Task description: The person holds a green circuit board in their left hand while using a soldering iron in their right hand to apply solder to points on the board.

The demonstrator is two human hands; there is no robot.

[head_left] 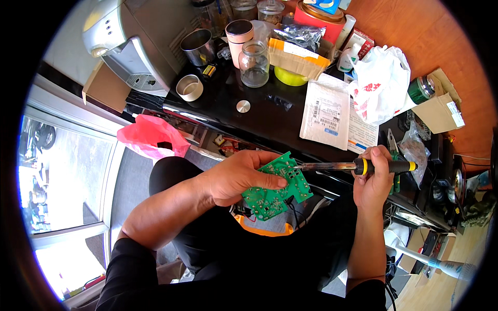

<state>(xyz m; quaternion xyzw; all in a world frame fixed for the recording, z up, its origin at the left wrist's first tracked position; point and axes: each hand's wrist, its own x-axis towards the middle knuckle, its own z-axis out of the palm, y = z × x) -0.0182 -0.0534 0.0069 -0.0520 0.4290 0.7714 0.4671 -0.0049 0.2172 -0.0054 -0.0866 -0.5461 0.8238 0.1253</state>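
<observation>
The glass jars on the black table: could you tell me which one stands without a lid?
The clear glass jar at the front, beside the pink-banded cup, is open; the jars farther back wear lids.

A home repair corner or small workshop is shown. A green circuit board [276, 187] and a soldering iron [353, 166] are seen in use over a black bench [228, 98], which is crowded with household clutter: glass jars [254, 63], a metal cup [197, 46], a roll of tape [190, 87], paper packets [326, 114] and a white plastic bag [381, 83]. A silver appliance [136, 39] is set at one end, and a window [62, 171] is seen beside the seat.
</observation>
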